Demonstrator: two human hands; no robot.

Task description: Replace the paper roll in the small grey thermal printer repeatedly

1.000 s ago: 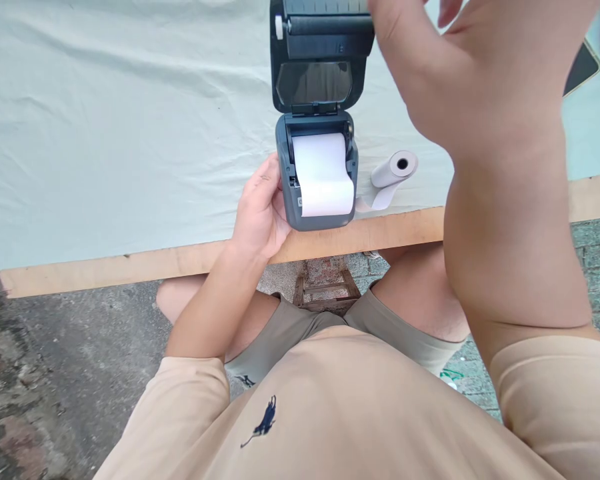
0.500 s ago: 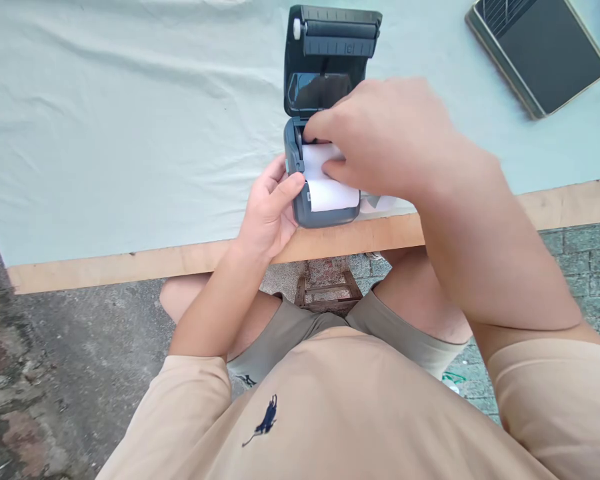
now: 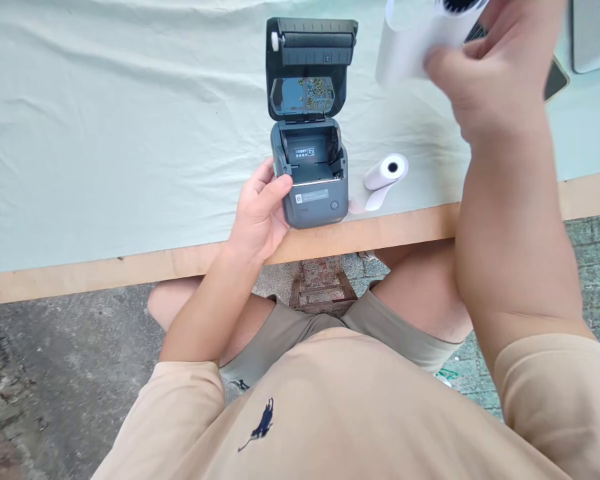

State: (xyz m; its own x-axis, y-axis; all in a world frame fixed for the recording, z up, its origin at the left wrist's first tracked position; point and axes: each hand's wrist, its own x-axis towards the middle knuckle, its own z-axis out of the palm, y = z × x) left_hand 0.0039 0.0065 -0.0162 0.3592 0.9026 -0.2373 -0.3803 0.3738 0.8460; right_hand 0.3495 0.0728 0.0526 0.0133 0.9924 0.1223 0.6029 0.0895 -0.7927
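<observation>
A dark grey label printer (image 3: 315, 207) stands near the table's front edge with its lid (image 3: 310, 67) swung up and its paper bay bare. My left hand (image 3: 263, 217) grips the printer's left side, thumb on the front corner. Up at the top right, my right hand (image 3: 495, 67) pinches a white paper roll (image 3: 425, 40) with a loose tail hanging down; the hand is somewhat blurred and the roll is cut off by the frame's upper edge. A second, smaller paper roll (image 3: 377, 175) lies to the right of the printer, its end partly unwound.
A pale cloth (image 3: 130, 147) covers the table, with a wooden front edge (image 3: 180, 267). Behind my right hand, a dark-screened device (image 3: 555, 80) is mostly hidden. A light grey object (image 3: 593, 37) lies at the far right. A wooden stool (image 3: 325, 293) shows beneath my legs.
My right hand has lifted the larger paper roll out of the printer and carried it up and right. The small roll beside the printer is now uncovered. My left hand stays on the printer.
</observation>
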